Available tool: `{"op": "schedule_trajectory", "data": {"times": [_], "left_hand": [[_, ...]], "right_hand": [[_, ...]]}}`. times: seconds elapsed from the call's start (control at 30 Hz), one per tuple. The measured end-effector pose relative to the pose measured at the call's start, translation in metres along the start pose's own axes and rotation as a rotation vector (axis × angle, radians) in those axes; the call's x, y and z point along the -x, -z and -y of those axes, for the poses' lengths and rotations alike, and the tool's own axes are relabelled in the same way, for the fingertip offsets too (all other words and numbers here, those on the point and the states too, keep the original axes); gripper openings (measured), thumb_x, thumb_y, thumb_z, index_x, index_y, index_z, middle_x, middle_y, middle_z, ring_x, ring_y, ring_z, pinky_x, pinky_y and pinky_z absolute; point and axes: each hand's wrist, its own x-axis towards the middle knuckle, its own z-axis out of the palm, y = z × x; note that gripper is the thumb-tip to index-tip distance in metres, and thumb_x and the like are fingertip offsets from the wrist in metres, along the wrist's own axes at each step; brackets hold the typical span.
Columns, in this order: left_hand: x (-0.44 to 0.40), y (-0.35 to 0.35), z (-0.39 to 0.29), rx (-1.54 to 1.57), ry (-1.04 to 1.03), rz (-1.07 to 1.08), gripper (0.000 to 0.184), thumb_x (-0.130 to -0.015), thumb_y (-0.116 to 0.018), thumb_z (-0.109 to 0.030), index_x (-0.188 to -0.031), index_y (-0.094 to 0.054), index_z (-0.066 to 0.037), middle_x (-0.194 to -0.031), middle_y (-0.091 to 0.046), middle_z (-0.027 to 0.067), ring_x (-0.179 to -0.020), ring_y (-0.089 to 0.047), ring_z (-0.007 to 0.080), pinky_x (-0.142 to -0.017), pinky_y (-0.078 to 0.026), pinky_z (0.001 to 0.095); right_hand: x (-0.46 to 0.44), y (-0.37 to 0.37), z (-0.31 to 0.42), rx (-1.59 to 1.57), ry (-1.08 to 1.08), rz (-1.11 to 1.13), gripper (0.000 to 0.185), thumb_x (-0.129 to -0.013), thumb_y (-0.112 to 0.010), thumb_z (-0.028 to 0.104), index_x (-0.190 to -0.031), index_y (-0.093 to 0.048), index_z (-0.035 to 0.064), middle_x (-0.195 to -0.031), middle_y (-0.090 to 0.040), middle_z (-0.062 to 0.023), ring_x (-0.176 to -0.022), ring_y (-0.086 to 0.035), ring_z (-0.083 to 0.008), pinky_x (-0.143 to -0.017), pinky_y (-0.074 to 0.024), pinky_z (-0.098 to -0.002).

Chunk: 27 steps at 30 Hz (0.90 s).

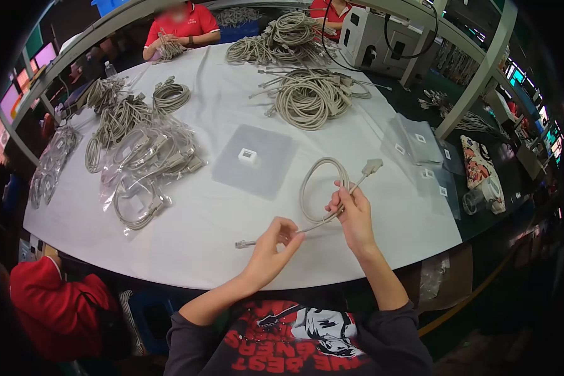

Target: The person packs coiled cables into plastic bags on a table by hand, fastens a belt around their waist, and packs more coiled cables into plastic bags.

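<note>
A grey cable [304, 195] is looped into a coil over the front of the white table. My right hand [352, 213] pinches the coil at its right side, near the end with a wide grey connector [373, 166]. Nearer the table's front edge, my left hand [276, 247] has its fingers curled at the cable's other end, which ends in a small clear plug [241, 244]. Whether the left fingers close on the cable there is partly hidden. Beyond my hands lies a flat translucent plastic bag [252, 170] with a white label [247, 156] on it.
Bagged cables [153, 150] lie at the left, with loose coiled cables [313, 97] at the back. Several labelled clear bags [413, 141] rest at the right edge. A person in red [182, 28] holds cables across the table; another red-clothed person [59, 307] is at lower left.
</note>
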Motion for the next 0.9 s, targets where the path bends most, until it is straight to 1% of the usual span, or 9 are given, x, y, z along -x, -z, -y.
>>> {"op": "schedule_trajectory", "data": {"times": [0.03, 0.13, 0.3, 0.43, 0.53, 0.57, 0.67, 0.77, 0.9], "left_hand": [[-0.004, 0.002, -0.007, -0.175, -0.202, -0.244, 0.038, -0.088, -0.053, -0.012, -0.121, -0.039, 0.000, -0.099, -0.054, 0.0081, -0.085, -0.054, 0.0127, -0.075, -0.044, 0.0243], [-0.026, -0.010, -0.026, 0.109, -0.331, -0.264, 0.032, -0.090, -0.048, -0.012, -0.119, -0.041, 0.001, -0.086, -0.054, 0.0058, -0.079, -0.054, 0.0134, -0.076, -0.044, 0.0259], [-0.026, -0.012, -0.071, 0.585, -0.135, -0.279, 0.031, -0.092, -0.043, -0.016, -0.118, -0.041, 0.001, -0.077, -0.052, 0.0049, -0.066, -0.051, 0.0129, -0.070, -0.043, 0.0263], [-0.020, 0.014, -0.062, 0.669, -0.358, -0.293, 0.038, -0.095, -0.038, -0.025, -0.121, -0.038, 0.002, -0.074, -0.054, 0.0067, -0.061, -0.050, 0.0129, -0.063, -0.041, 0.0250], [-0.013, 0.015, -0.064, 0.797, -0.454, -0.249, 0.043, -0.096, -0.029, -0.033, -0.114, -0.045, 0.002, -0.056, -0.048, 0.0035, -0.046, -0.039, 0.0092, -0.051, -0.035, 0.0238], [-0.011, 0.013, -0.060, 0.792, -0.449, -0.248, 0.043, -0.096, -0.029, -0.033, -0.114, -0.045, 0.002, -0.056, -0.048, 0.0035, -0.046, -0.039, 0.0092, -0.051, -0.035, 0.0238], [-0.006, 0.009, -0.051, 0.862, -0.238, 0.317, 0.046, -0.096, -0.025, -0.037, -0.103, -0.052, 0.000, -0.042, -0.036, 0.0014, -0.035, -0.031, 0.0088, -0.040, -0.028, 0.0235], [-0.002, 0.015, -0.057, 0.677, 0.032, 0.195, 0.046, -0.096, -0.025, -0.038, -0.091, -0.054, -0.003, -0.038, -0.031, 0.0000, -0.031, -0.025, 0.0088, -0.036, -0.022, 0.0233], [-0.011, 0.024, -0.042, 0.701, 0.220, 0.038, 0.044, -0.096, -0.028, -0.039, -0.082, -0.052, -0.005, -0.040, -0.033, -0.0010, -0.029, -0.019, 0.0096, -0.034, -0.019, 0.0238]], "right_hand": [[0.013, -0.015, 0.005, 0.268, 0.121, 0.007, 0.026, -0.089, -0.047, 0.006, -0.113, -0.045, -0.0049, -0.091, -0.056, -0.0093, -0.075, -0.055, -0.0174, -0.074, -0.0458, -0.0318], [0.032, -0.040, -0.008, 0.812, 0.474, 0.079, 0.030, -0.089, -0.046, 0.005, -0.116, -0.043, -0.0059, -0.091, -0.054, -0.0128, -0.077, -0.055, -0.0230, -0.075, -0.0446, -0.0335], [0.059, -0.065, -0.011, 1.268, 0.982, 0.195, 0.037, -0.086, -0.049, 0.001, -0.121, -0.040, -0.0066, -0.095, -0.054, -0.0191, -0.085, -0.056, -0.0296, -0.077, -0.0442, -0.0330], [0.083, -0.036, -0.025, 1.091, 0.857, 0.207, 0.039, -0.090, -0.049, 0.015, -0.121, -0.040, -0.0072, -0.100, -0.054, -0.0182, -0.091, -0.055, -0.0286, -0.082, -0.0427, -0.0341], [0.070, -0.024, -0.031, -0.128, -0.599, 0.345, 0.048, -0.094, -0.038, 0.037, -0.117, -0.043, -0.0044, -0.100, -0.055, -0.0160, -0.093, -0.055, -0.0263, -0.088, -0.0398, -0.0375], [0.064, -0.027, -0.030, -0.135, -0.600, 0.344, 0.048, -0.094, -0.038, 0.037, -0.117, -0.043, -0.0044, -0.100, -0.055, -0.0160, -0.093, -0.055, -0.0263, -0.088, -0.0398, -0.0375], [0.042, -0.033, -0.023, -0.474, -0.597, 0.007, 0.061, -0.092, -0.022, 0.052, -0.115, -0.045, -0.0004, -0.087, -0.057, -0.0103, -0.081, -0.056, -0.0200, -0.083, -0.0414, -0.0359], [0.023, 0.004, -0.034, -0.710, -0.114, 0.544, 0.061, -0.092, -0.023, 0.052, -0.111, -0.044, -0.0020, -0.077, -0.056, -0.0064, -0.073, -0.054, -0.0145, -0.078, -0.0433, -0.0311], [0.043, 0.005, -0.034, -0.118, 0.112, 0.462, 0.057, -0.092, -0.024, 0.052, -0.107, -0.047, 0.0021, -0.068, -0.052, -0.0021, -0.058, -0.045, -0.0107, -0.065, -0.0407, -0.0286]]}}
